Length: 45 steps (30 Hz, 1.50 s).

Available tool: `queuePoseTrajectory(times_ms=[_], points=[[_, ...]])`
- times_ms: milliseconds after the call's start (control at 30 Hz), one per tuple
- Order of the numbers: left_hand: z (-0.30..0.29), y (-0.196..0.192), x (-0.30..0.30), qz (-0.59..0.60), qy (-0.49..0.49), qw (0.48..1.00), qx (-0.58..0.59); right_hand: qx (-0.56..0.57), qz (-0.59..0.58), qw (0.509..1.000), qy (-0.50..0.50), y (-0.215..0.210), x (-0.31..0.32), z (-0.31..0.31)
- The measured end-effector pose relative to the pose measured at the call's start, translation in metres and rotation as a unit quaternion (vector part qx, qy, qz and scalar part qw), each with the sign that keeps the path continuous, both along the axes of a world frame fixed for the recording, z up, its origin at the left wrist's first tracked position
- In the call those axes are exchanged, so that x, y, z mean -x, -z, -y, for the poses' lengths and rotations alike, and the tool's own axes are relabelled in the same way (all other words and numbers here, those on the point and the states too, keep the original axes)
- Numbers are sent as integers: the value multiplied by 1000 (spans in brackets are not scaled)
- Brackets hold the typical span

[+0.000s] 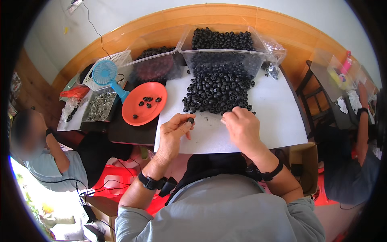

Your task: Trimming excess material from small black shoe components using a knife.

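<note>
My left hand (pixel 175 131) is closed, pinching one small round black bead-like piece (pixel 190 120) between thumb and fingers above the front of the white sheet (pixel 278 121). To its right, my right hand (pixel 244 128) has its fingertips pressed together at the near edge of a heap of black pieces (pixel 217 90). Whatever those fingertips may hold is too small to make out. Some pieces in the heap show a hole. Left of my hands, an orange-red plate (pixel 131 107) carries several black pieces with small stems.
Behind the heap stands a clear bin (pixel 258 60) of black pieces, with another clear bin (pixel 175 71) to its left. A blue fan (pixel 105 73) and a metal tray of small clear parts (pixel 89 117) are farther left. People sit on both sides.
</note>
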State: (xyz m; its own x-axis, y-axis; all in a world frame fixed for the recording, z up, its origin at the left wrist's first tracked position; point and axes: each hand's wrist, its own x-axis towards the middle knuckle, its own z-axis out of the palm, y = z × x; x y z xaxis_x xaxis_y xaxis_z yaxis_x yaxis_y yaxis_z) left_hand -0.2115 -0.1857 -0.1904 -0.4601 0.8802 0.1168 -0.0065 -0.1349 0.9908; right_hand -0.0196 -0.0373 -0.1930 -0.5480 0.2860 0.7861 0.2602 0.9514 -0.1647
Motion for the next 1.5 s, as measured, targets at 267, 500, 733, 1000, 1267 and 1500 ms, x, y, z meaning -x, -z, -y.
queuePoseTrajectory(times_ms=[267,500,733,1000,1267,1500], points=[[-1,12,-21,91,6,994,-63,255,-48,960,-105,-3,-9,9],[-2,6,-33,154,54,985,-55,198,-71,972,-101,-8,-10,15],[-6,16,-37,188,64,975,-97,268,-56,959,-71,-3,-13,14],[-6,15,-38,183,68,976,-92,240,-36,968,-63,-2,-6,16],[-7,14,-40,176,59,978,-100,249,-16,967,-59,-2,-6,14],[-7,16,-38,191,70,974,-100,205,-28,976,-70,2,-5,14]])
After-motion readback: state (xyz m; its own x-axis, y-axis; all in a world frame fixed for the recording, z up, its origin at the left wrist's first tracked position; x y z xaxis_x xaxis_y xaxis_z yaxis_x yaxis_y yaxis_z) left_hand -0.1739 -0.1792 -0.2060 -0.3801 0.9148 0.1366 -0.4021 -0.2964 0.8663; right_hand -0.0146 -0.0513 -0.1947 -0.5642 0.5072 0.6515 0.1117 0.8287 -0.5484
